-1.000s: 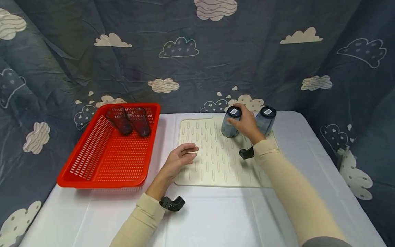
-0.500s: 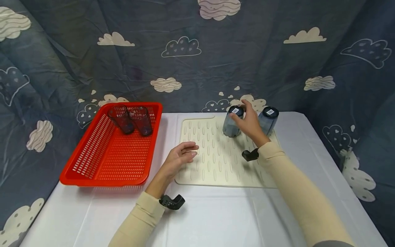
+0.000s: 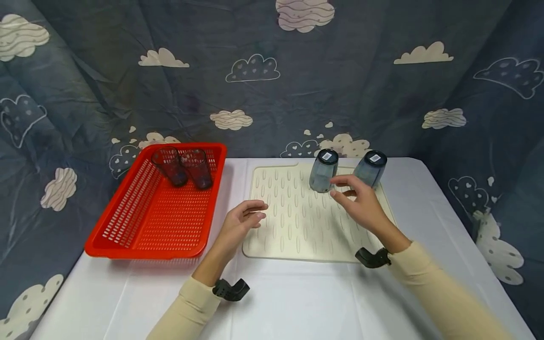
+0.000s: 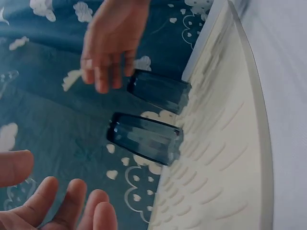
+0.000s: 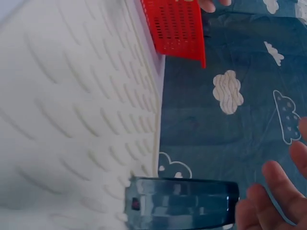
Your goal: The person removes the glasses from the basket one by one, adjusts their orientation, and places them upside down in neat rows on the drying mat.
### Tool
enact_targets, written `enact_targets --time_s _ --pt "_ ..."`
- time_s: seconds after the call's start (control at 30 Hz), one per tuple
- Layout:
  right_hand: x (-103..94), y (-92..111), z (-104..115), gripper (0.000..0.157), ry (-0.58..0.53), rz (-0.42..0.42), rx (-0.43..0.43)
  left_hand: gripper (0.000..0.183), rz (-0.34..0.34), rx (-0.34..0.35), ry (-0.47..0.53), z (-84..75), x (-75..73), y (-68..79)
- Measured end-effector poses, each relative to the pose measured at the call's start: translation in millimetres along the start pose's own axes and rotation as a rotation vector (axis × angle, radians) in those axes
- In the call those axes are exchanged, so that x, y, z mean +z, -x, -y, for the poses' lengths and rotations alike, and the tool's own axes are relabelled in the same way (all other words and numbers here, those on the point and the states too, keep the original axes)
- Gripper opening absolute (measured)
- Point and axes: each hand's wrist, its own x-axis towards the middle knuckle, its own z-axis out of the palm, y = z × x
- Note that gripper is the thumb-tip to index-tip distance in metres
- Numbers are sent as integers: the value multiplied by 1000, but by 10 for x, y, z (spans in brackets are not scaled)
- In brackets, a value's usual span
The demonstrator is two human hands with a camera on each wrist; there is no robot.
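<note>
Two bluish drinking glasses stand upside down at the back of the cream ridged mat [image 3: 293, 231]: a left glass [image 3: 324, 171] and a right glass [image 3: 370, 169], each with a white label on its base. My right hand [image 3: 361, 203] is over the mat just in front of them, fingers loosely bent and holding nothing. In the right wrist view its fingertips [image 5: 259, 201] are close to the base of a glass [image 5: 182, 203]. My left hand [image 3: 240, 224] hovers by the mat's left edge with relaxed fingers, nothing in it; its fingers [image 4: 72, 201] also show in the left wrist view.
Left of the mat, a red perforated basket [image 3: 153, 252] stands on the white-covered table [image 3: 297, 302]. Two dark glasses [image 3: 196, 169] lean inside at its back. A dark cloud-patterned cloth [image 3: 255, 28] hangs behind the table.
My right hand has let go of the left glass and drawn back toward me. That glass stays standing on the mat. My left hand has barely moved.
</note>
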Motion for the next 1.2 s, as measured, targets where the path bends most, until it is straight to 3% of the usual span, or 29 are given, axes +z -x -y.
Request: enact_targets --time_s 0.17,0.37,0.53,0.83,1.0,1.2 --pt "-23 236 -25 32 4 73 53 28 38 12 -79 -130 -73 177" --pt "-40 371 -51 30 4 116 83 30 74 89 -140 -268 -168 361" --pt "-41 399 -40 31 -19 136 76 34 42 136 -188 -390 -275 486" --pt "-68 383 -53 32 -9 147 75 35 -29 222 -381 -545 -610 660" --pt "-86 394 -98 32 -31 146 79 36 -58 152 -521 -637 -842 608" --pt "-103 409 -97 33 -62 149 82 44 -91 55 -664 -873 -1216 303"
